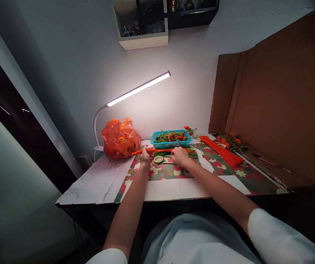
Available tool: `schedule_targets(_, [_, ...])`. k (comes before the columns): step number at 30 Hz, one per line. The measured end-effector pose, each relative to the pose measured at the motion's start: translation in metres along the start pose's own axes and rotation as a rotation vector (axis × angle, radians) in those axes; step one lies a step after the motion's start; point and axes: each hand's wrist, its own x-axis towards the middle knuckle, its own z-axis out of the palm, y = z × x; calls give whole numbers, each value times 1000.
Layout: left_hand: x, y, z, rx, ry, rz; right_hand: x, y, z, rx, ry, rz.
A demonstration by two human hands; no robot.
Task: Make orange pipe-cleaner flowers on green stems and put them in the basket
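Observation:
My left hand is closed around an orange pipe cleaner, whose left part looks coiled. The strand stretches right to my right hand, whose fingers are bent down over it; the fingertips are partly hidden. Under and beside the strand lies a bundle of green pipe cleaners. A roll of green tape rests flat between my hands. From it a thin wooden stick reaches toward my right wrist.
A blue basket of orange flowers and an orange plastic bag stand at the back. A lit lamp hangs over them. Rightward lie orange pipe cleaners, flowers and a large cardboard sheet.

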Motion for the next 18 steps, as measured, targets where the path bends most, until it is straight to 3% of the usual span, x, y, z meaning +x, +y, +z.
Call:
schedule_targets(4, [-6,2,4,-48,120,76,29,-18,13,-1,-133,-11])
schedule_targets(9, [-11,-1,10,-72,31,-9,41,-12,12,12,-167,-62])
schedule_targets(15, [-10,-3,10,-114,-32,-60,51,17,-33,52,-104,-88])
schedule_targets(18, [-9,-4,9,-125,-83,-82,44,29,-55,82,35,-79])
